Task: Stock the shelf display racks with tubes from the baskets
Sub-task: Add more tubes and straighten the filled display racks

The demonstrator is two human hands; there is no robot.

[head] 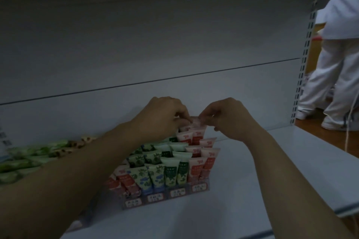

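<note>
Tubes fill most of the slots already, so, big to small: the grey shelf carries a stepped display rack with red, leafy green, dark green and pink columns running front to back and price tags along its front lip. Off to the left there's a blurry heap of green packs lying on the same shelf, can't tell what exactly. The bit that matters is the pink tube at the very back of the rack's right-hand column, near the back panel. It stands roughly upright with the flat crimped end up, so its long axis runs up-down, and it sits straight ahead between the hands. The left hand pinches its upper left corner and the right hand pinches the upper right, fingers curled on both. Neither is really nearer. My guess is it just needs pushing straight down into the last slot without tipping the pink row in front.
</note>
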